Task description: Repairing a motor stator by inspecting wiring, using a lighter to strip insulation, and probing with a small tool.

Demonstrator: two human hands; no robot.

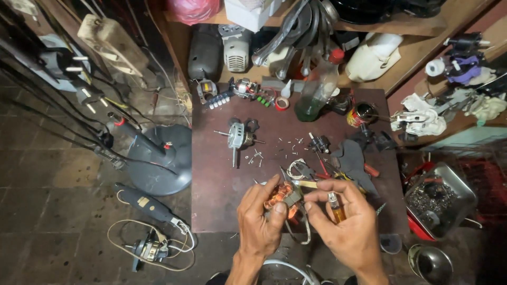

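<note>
Copper-wound stator (281,196) held by left hand (260,221); right hand (346,224) grips lighter (336,207).

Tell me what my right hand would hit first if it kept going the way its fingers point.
The right hand, holding a lighter, points up and left at the copper-wound coil in the left hand. It would likely meet that coil first; its fingertips are already at it, though depth is unclear.

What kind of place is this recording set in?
Probably a small appliance repair workshop: a motor and loose screws lie on the worktable, and wrenches hang on a cluttered shelf.
</note>
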